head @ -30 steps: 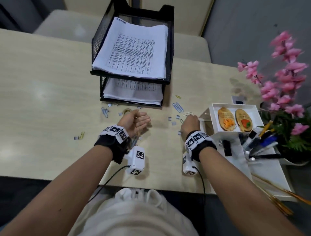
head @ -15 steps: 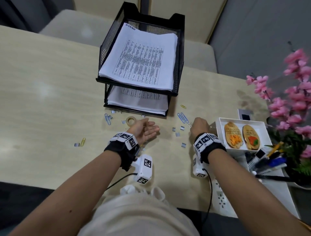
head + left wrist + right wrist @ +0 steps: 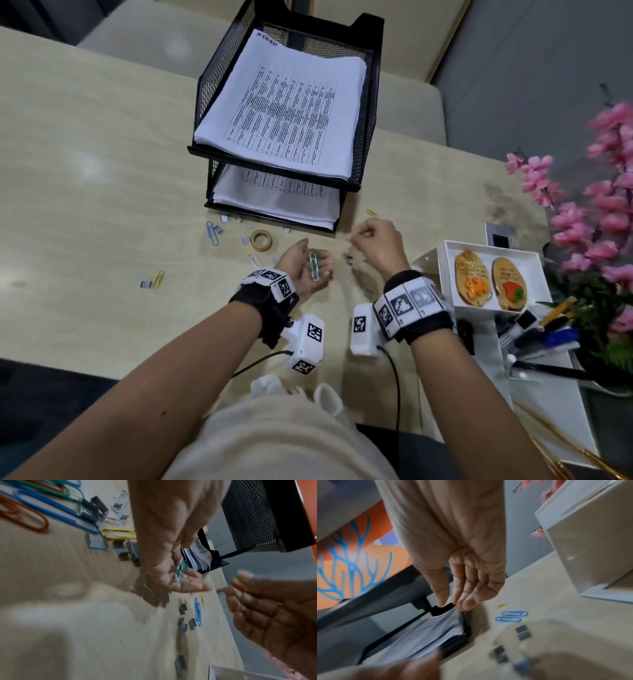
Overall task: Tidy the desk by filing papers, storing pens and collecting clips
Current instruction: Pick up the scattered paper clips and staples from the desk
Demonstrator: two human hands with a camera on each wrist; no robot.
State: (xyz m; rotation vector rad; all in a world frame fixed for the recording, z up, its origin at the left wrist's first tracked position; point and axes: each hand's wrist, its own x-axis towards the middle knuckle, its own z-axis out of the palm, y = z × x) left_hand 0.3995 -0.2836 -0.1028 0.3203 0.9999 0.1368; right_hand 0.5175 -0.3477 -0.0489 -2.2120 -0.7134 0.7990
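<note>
My left hand [image 3: 305, 270] lies palm up just above the desk, and a green paper clip [image 3: 313, 266] rests across its fingers [image 3: 181, 566]. My right hand [image 3: 375, 241] is raised just to the right of it, with curled fingers pinching what looks like a thin pale clip [image 3: 352, 237]; the wrist views are too blurred to confirm this. Two blue clips [image 3: 511, 616] and grey staple strips [image 3: 184, 610] lie on the desk under and between the hands. Printed papers [image 3: 284, 113] are stacked in both levels of the black mesh tray [image 3: 371, 102].
A tape roll [image 3: 261, 240], blue clips [image 3: 212, 233], a silver clip [image 3: 254, 260] and a yellow clip [image 3: 158, 278] lie to the left. Another yellow clip [image 3: 371, 213] sits by the tray. At the right are a white organiser [image 3: 448, 260], pens [image 3: 548, 329] and pink flowers [image 3: 599, 212].
My right hand has lifted off the desk by the blue clips and swung left toward my left palm. The left hand has stayed palm up.
</note>
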